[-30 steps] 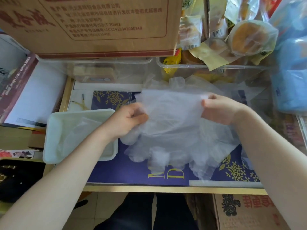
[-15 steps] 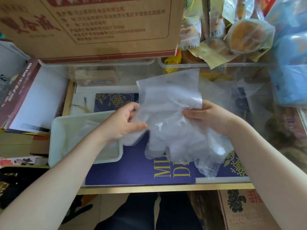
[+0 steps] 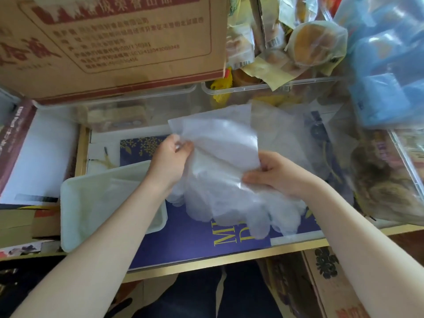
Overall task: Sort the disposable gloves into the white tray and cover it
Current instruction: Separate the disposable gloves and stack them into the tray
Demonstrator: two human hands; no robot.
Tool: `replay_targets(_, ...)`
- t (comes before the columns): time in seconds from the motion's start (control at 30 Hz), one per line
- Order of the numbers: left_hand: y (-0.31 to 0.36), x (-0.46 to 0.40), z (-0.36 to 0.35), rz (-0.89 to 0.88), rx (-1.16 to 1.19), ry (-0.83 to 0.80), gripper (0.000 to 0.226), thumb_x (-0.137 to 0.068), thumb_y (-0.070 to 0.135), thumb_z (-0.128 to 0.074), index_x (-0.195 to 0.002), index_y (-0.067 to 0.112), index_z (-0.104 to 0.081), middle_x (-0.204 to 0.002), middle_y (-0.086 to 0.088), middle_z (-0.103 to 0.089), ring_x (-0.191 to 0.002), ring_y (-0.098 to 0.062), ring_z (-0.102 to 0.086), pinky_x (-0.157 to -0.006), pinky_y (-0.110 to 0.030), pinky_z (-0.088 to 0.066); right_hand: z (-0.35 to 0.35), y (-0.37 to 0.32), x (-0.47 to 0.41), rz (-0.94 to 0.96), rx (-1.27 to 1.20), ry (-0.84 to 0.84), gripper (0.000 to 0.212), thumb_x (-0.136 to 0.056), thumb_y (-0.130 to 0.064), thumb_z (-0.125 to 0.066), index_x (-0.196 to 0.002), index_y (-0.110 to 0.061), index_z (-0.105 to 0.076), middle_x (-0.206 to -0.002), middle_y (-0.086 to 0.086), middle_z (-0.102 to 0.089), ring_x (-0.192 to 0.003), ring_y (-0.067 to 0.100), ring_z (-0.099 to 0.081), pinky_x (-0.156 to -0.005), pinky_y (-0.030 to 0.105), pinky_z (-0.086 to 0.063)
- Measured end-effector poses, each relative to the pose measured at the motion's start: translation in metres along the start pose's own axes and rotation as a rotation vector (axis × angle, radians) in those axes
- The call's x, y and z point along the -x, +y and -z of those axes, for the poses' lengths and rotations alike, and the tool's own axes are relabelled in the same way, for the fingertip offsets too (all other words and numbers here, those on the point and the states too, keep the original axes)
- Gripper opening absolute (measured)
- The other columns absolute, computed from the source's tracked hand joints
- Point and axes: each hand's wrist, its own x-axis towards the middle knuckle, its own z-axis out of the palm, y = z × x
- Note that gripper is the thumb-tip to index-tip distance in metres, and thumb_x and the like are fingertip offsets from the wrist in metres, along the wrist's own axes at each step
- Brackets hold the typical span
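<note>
Left hand and right hand both pinch gloves; tray at 8 o'clock.

We can read little with certainty: the blue mat on the table shows large yellow letters near its front edge, "MI" over "D", the rest hidden under the disposable gloves. On the cardboard box at the table's back edge we see red Chinese characters in a framed panel and lines of small print with digit strings, too blurred for us to make out. Barcode labels show on the wrapped food packets at the back right, their numbers unreadable, and the cardboard carton below the table's front right corner carries a dark printed ornament and red characters that we cannot make out.
</note>
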Motion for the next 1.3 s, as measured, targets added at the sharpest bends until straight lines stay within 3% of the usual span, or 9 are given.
replay_targets(0.17, -0.004, -0.004, -0.013, 0.056, 0.009, 0.098, 0.026, -0.075, 0.033, -0.051, -0.051, 0.026, -0.043, -0.056, 0.005, -0.042, -0.059, -0.018, -0.039, -0.063, -0.036, -0.033, 0.002, 0.032, 0.023, -0.133, 0.265, -0.04, 0.022, -0.082, -0.01, -0.07, -0.072, -0.022, -0.054, -0.055, -0.014, -0.05, -0.05, -0.001, -0.041, -0.048, 0.013, -0.033)
replay_targets(0.3, 0.002, 0.0, -0.029, 0.002, -0.061, -0.011, 0.019, -0.081, 0.044, -0.049, -0.078, 0.027, -0.055, -0.081, 0.009, -0.059, -0.079, -0.01, -0.056, -0.079, -0.031, -0.043, 0.03, 0.06, 0.021, -0.165, 0.482, 0.571, 0.024, -0.087, -0.024, -0.063, -0.11, -0.018, -0.059, -0.103, 0.001, -0.059, -0.08, 0.013, -0.057, -0.067, 0.014, -0.042)
replay_targets(0.4, 0.006, 0.006, -0.038, -0.078, -0.089, -0.208, 0.012, -0.096, 0.031, -0.048, -0.092, 0.026, -0.058, -0.089, 0.014, -0.061, -0.079, 0.012, -0.056, -0.076, -0.007, -0.041, 0.058, 0.073, 0.018, -0.28, 0.832, 0.856, 0.048, -0.09, -0.03, -0.057, -0.13, -0.007, -0.045, -0.134, 0.017, -0.044, -0.115, 0.037, -0.046, -0.089, 0.039, -0.041)
replay_targets(0.53, 0.003, 0.01, -0.044, -0.201, -0.234, -0.383, 0.024, -0.091, 0.037, -0.052, -0.082, 0.016, -0.06, -0.072, 0.002, -0.053, -0.066, -0.005, -0.045, -0.064, -0.02, -0.035, 0.069, 0.087, 0.012, -0.472, 0.914, 0.799, 0.051, -0.092, -0.035, -0.052, -0.132, -0.006, -0.041, -0.134, 0.02, -0.045, -0.119, 0.04, -0.042, -0.091, 0.046, -0.039)
replay_targets(0.67, 0.008, 0.015, -0.049, -0.32, -0.42, -0.479, 0.034, -0.09, 0.035, -0.05, -0.06, 0.022, -0.04, -0.055, 0.01, -0.032, -0.052, -0.005, -0.031, -0.051, -0.019, -0.026, 0.074, 0.092, 0.008, -0.335, 0.83, 0.847, 0.016, -0.092, -0.02, -0.053, -0.099, -0.009, -0.062, -0.102, 0.014, -0.065, -0.095, 0.034, -0.057, -0.067, 0.034, -0.038)
replay_targets(0.77, 0.012, 0.016, -0.053, -0.361, -0.498, -0.534, 0.033, -0.087, 0.04, -0.047, -0.064, 0.016, -0.047, -0.057, 0.004, -0.036, -0.055, -0.008, -0.033, -0.052, -0.02, -0.027, 0.078, 0.089, 0.012, -0.246, 0.754, 0.864, 0.011, -0.09, -0.015, -0.053, -0.09, -0.007, -0.061, -0.097, 0.014, -0.063, -0.093, 0.035, -0.057, -0.069, 0.035, -0.041)
replay_targets(0.97, 0.016, 0.016, -0.069, -0.41, -0.552, -0.547, 0.037, -0.091, 0.032, -0.053, -0.059, 0.025, -0.037, -0.056, 0.007, -0.034, -0.057, -0.006, -0.037, -0.055, -0.014, -0.03, 0.089, 0.085, 0.015, -0.477, 0.92, 0.687, 0.059, -0.092, -0.034, -0.053, -0.139, -0.006, -0.031, -0.146, 0.018, -0.029, -0.131, 0.036, -0.03, -0.104, 0.042, -0.03)
replay_targets(1.1, 0.01, 0.013, -0.075, -0.408, -0.589, -0.495, 0.034, -0.09, 0.035, -0.048, -0.059, 0.024, -0.036, -0.06, 0.006, -0.035, -0.06, -0.005, -0.04, -0.059, -0.014, -0.032, 0.092, 0.1, 0.009, -0.376, 0.971, 0.737, 0.02, -0.094, -0.023, -0.049, -0.106, -0.009, -0.058, -0.114, 0.016, -0.058, -0.102, 0.033, -0.054, -0.076, 0.036, -0.042)
replay_targets(1.3, 0.016, 0.017, -0.08, -0.406, -0.5, -0.538, 0.031, -0.087, 0.034, -0.049, -0.057, 0.037, -0.045, -0.078, 0.02, -0.048, -0.075, 0.003, -0.048, -0.07, -0.007, -0.033, 0.093, 0.085, 0.02, -0.069, 1.015, 0.748, 0.01, -0.093, -0.012, -0.049, -0.089, -0.006, -0.057, -0.091, 0.012, -0.059, -0.081, 0.031, -0.055, -0.06, 0.031, -0.036)
